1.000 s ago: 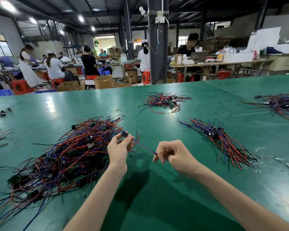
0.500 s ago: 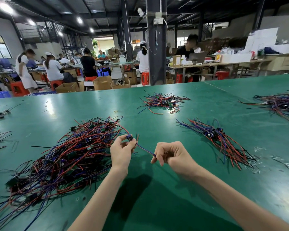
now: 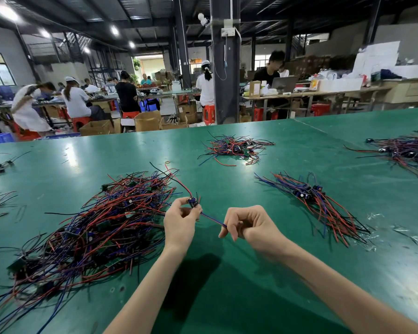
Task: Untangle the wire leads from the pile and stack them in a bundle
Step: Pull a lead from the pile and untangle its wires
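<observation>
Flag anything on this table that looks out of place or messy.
Clear plastic scraps litter the table right of the sorted bundle, and a lone rubber band lies beyond the big pile. The lead pinched by the left hand and right hand looks normal.

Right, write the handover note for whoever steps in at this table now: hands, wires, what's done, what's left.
Left hand: pinches the small blue module of one lead.
Right hand: pinches that lead's blue wire, stretched between the hands.
The lead's red wire runs back toward the large tangled pile of red, blue and black wire leads on the left of the green table; I cannot tell whether it is free.
Done: a roughly aligned bundle of leads lies on the right.
Left: free this lead, lay it on the bundle, then work through the pile.
</observation>
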Demonstrator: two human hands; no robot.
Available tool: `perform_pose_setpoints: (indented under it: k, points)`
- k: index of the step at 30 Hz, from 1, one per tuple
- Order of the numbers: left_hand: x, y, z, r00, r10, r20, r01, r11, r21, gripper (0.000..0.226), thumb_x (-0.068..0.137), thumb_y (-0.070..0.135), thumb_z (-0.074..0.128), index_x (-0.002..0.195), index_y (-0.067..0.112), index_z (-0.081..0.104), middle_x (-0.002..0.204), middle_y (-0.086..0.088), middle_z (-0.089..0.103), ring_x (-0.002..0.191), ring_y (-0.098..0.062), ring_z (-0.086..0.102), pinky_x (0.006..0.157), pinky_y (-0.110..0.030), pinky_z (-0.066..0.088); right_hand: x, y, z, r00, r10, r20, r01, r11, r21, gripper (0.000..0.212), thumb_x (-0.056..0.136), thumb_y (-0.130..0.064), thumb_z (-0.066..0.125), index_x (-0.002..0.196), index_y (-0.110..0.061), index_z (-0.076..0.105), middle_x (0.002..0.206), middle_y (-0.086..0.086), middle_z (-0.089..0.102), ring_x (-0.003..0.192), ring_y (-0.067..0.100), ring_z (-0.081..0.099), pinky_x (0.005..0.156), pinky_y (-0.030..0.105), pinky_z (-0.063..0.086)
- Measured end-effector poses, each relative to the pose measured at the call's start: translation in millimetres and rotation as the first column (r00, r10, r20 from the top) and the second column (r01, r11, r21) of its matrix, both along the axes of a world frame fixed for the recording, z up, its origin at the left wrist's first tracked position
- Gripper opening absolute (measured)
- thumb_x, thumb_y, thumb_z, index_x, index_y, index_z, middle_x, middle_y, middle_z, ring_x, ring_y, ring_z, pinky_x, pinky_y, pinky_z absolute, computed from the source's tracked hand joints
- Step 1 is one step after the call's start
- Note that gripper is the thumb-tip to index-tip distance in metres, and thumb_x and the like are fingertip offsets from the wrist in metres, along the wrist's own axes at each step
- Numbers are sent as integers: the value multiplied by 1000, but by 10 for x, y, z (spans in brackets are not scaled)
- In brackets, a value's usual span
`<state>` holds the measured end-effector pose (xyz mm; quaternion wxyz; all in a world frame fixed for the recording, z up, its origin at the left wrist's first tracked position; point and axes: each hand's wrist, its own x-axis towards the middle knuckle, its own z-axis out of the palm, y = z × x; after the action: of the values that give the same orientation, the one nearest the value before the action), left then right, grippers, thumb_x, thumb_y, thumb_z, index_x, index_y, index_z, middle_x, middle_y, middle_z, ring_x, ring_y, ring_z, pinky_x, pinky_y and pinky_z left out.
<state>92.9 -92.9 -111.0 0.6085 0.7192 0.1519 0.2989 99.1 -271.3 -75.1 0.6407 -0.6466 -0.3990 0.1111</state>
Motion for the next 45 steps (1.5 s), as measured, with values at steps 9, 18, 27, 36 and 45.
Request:
perform_pose_setpoints:
  k: [9, 18, 27, 36, 45]
  points:
    - [24, 68, 69, 998, 65, 23, -55, 951, -305, 8, 88, 7, 64, 92, 12, 59, 66, 1, 51, 53, -8, 46, 47, -14, 45, 69, -10, 0, 993, -39, -109, -3, 932, -363, 32, 79, 16, 42, 69, -15, 43, 60, 0, 61, 58, 4, 56, 59, 20, 36]
    - [-16, -83, 203, 984, 38, 172, 12, 959, -282, 14, 88, 6, 64, 87, 19, 60, 71, 3, 63, 48, 3, 51, 55, -19, 45, 261, -63, -38, 935, -286, -212, 124, 820, -559, 33, 73, 14, 33, 63, -18, 29, 53, 6, 65, 48, 16, 33, 48, 29, 18]
    - [-32, -57, 160, 980, 123, 154, -71, 949, -307, 10, 88, 9, 65, 96, 14, 62, 83, -2, 64, 56, 3, 54, 53, -13, 46, 289, -44, -61, 850, -403, -339, 236, 868, -438, 41, 79, 18, 34, 58, -16, 29, 56, 11, 61, 49, 16, 38, 47, 26, 17]
    - [-54, -71, 170, 987, 100, 124, -60, 955, -291, 10, 88, 9, 65, 94, 16, 61, 78, 2, 65, 56, 2, 54, 52, -14, 46, 301, -90, -112, 917, -302, -262, 126, 840, -528, 26, 84, 8, 44, 82, -17, 39, 67, 2, 69, 57, 9, 49, 55, 23, 32]
    - [-70, -261, 121, 995, -103, -1, 95, 917, -389, 8, 86, 2, 63, 90, 9, 60, 57, 7, 63, 39, -1, 37, 49, -17, 40, 431, -331, 19, 820, 232, -523, -441, 839, -319, 36, 84, -14, 64, 118, -11, 54, 110, 15, 69, 99, 22, 62, 83, 24, 45]
